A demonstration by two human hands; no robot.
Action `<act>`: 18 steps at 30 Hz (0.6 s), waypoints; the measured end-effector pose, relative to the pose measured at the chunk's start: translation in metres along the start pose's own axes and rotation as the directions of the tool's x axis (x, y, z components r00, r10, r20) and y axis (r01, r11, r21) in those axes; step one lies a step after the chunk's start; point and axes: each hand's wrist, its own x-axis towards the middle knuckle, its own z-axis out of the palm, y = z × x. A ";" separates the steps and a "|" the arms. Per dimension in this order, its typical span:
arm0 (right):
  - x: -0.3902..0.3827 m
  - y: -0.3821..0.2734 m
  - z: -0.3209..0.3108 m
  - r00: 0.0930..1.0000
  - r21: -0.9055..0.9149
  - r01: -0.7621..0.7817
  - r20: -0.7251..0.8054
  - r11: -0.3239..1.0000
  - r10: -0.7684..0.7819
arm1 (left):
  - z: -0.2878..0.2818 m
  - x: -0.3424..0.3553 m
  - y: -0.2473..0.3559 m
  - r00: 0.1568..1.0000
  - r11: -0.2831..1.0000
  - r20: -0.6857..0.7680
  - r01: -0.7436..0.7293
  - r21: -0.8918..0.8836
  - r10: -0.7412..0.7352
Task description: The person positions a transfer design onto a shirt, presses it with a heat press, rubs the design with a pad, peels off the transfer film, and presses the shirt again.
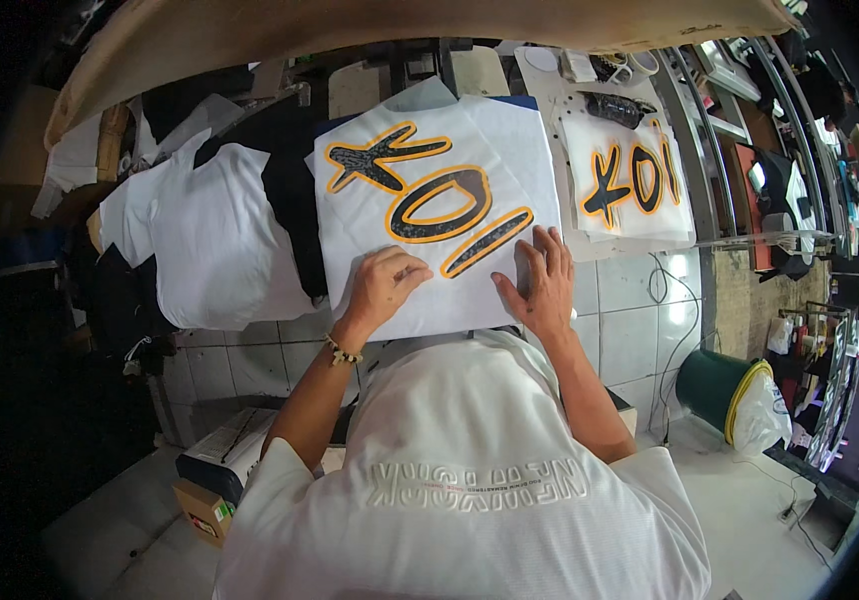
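White fabric [350, 318], apparently a shirt, lies spread over a flat board in front of me; a dark blue edge shows at its far side. On it rests a thin, pale printed sheet [495, 165], turned at an angle, with large black lettering outlined in orange. My left hand [382, 287], with a beaded bracelet at the wrist, has its fingers curled and pinched together beside the lettering's near side. What they hold, if anything, is hidden. Flat on the fabric at the right, my right hand [547, 283] has its fingers spread, close to the slanted last stroke.
A stack of similar printed sheets [625, 180] lies on a table to the right, below a dark tool [618, 108] and cups. White shirts [215, 235] and black cloth sit at the left. A green bin [715, 392] stands on the floor. A brown panel [400, 30] overhangs the far side.
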 end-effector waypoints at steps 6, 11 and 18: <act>0.000 -0.002 0.000 1.000 -0.037 -0.012 0.019 0.999 0.013 | -0.001 0.004 0.001 0.999 0.999 -0.010 0.036 -0.006 -0.036; 0.000 -0.002 0.002 1.000 -0.029 -0.011 0.008 1.000 0.011 | 0.002 0.005 -0.003 0.999 0.999 -0.027 0.024 0.042 -0.023; 0.000 -0.003 0.000 1.000 -0.023 -0.005 0.010 1.000 0.005 | 0.003 0.021 -0.014 0.993 0.983 -0.057 -0.094 0.156 0.104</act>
